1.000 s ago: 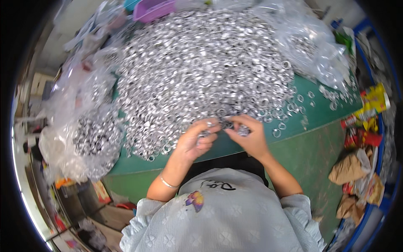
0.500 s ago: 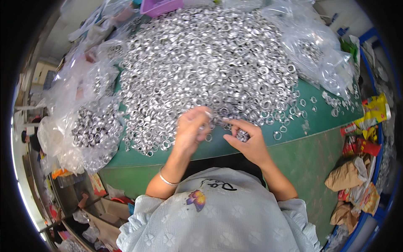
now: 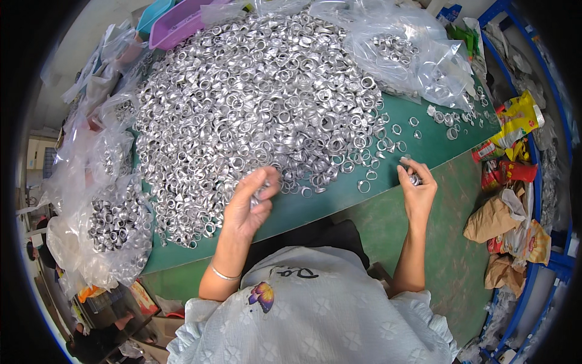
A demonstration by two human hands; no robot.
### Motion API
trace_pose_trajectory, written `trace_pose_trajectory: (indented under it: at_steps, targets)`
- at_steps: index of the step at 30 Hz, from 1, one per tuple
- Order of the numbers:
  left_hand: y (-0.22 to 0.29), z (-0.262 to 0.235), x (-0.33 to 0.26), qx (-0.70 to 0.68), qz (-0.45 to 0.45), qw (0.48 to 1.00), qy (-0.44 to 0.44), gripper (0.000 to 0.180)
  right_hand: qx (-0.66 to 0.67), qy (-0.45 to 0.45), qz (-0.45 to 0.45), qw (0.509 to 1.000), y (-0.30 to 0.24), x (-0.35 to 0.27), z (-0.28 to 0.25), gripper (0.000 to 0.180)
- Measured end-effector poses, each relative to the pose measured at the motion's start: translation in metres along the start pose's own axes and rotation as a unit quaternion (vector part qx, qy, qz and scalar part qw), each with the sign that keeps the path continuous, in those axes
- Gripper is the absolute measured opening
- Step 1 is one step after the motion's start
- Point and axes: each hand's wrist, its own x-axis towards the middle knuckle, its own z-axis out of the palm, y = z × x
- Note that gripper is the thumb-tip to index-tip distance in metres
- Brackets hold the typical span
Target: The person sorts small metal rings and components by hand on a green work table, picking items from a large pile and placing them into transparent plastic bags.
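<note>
A broad heap of silver metal rings (image 3: pixel 260 103) covers much of the green tabletop (image 3: pixel 303 215). At the heap's near edge, my left hand (image 3: pixel 250 200) curls its fingers around silver rings; motion blurs the fingertips. My right hand (image 3: pixel 418 187) is over to the right, just beyond the table's front edge. Several rings sit in its curled palm, while the thumb and forefinger pinch a small silver piece whose shape I cannot make out. A few loose rings (image 3: pixel 364 185) lie on the table between the hands.
Clear plastic bags of rings stand at the left (image 3: pixel 121 224) and back right (image 3: pixel 418 60). A purple basin (image 3: pixel 176 25) and a teal basin (image 3: pixel 151 17) are at the back left. Brown paper bags (image 3: pixel 494 218) and colourful packets fill the blue-framed shelf at right.
My right hand has moved away from the heap to the right, past the table edge. My left hand has turned and stays near the heap. The view has swung to the right.
</note>
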Motion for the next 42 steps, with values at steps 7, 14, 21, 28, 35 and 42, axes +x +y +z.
trace_pose_trajectory:
  at_steps: [7,14,21,28,35,42]
  targets:
    - [-0.046,0.023,0.011,-0.063,-0.160,0.985,0.010,0.015,-0.127,-0.042,-0.011,0.991,0.008,0.013,-0.005,0.015]
    - [-0.064,0.034,0.020,0.179,-0.139,0.971,-0.076,0.021,-0.171,-0.001,-0.037,0.985,0.008,0.038,-0.008,0.019]
    - [-0.074,0.041,0.028,0.304,-0.078,0.949,-0.037,0.019,-0.187,-0.072,-0.093,0.975,-0.006,0.046,0.010,0.020]
    - [-0.077,0.044,0.034,0.328,-0.059,0.942,-0.041,0.017,0.072,-0.019,-0.077,0.994,0.015,0.056,0.011,0.010]
    - [-0.076,0.053,0.040,0.313,-0.030,0.948,-0.050,0.024,0.643,-0.168,0.381,0.643,0.005,0.054,0.001,0.016]
    - [-0.078,0.073,0.044,0.377,0.057,0.922,-0.073,0.038,0.681,-0.257,0.463,0.505,0.000,0.017,0.012,0.020]
